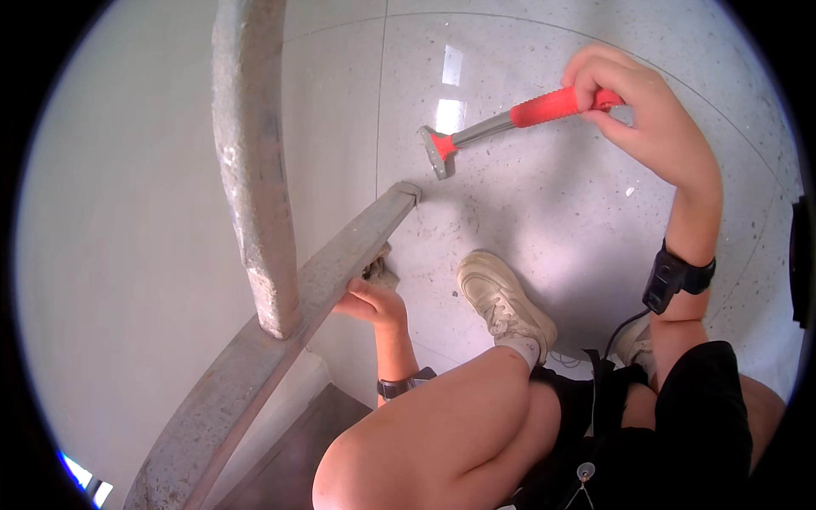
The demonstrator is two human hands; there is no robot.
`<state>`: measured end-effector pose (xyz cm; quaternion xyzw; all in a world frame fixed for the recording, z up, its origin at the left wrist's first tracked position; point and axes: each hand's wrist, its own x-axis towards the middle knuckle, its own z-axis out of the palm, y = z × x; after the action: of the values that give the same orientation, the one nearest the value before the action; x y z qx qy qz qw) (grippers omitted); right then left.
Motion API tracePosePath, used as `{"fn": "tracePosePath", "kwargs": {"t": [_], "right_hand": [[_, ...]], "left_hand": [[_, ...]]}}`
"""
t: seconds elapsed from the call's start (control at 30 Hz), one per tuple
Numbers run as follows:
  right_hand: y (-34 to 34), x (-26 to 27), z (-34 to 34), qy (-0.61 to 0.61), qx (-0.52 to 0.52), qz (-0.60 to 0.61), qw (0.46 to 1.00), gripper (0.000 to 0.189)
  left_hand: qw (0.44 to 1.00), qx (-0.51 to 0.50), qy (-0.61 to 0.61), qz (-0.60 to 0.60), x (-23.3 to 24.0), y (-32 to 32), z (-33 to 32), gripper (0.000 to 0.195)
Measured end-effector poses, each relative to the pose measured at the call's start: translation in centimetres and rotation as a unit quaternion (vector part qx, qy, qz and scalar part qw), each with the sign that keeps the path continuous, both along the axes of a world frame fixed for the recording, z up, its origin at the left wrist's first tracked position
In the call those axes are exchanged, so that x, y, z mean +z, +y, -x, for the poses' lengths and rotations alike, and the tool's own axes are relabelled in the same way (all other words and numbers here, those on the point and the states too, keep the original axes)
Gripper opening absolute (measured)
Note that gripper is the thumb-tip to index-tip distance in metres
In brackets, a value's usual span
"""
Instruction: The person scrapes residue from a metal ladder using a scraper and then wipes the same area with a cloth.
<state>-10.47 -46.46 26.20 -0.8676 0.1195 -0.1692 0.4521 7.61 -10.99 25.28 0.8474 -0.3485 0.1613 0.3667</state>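
Observation:
A floor scraper (484,131) with a red grip, a grey metal shaft and a wide head is in my right hand (628,105), at the upper right. My fingers wrap the end of its red grip. The scraper's head points left, close to the end of a grey metal beam (344,248). Under the beam's right edge, my left hand (373,303) holds on to it, with part of the fingers hidden beneath. A second, whitish-stained metal bar (255,166) rises from the beam on the left.
Speckled floor tiles (535,210) with small debris lie in front of me. My beige shoe (500,293) stands right of the beam. A crumpled brownish thing (381,268) lies partly behind the beam. A pale, smooth surface (127,210) fills the left side.

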Motion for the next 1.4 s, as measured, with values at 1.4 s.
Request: {"fn": "tracePosePath", "kwargs": {"t": [1.4], "right_hand": [[10.1,-6.1,-6.3,0.279,0.196,-0.407,0.847,0.02]], "left_hand": [[0.999,-0.014,0.007,0.037,0.3,-1.0,0.0,0.058]]}}
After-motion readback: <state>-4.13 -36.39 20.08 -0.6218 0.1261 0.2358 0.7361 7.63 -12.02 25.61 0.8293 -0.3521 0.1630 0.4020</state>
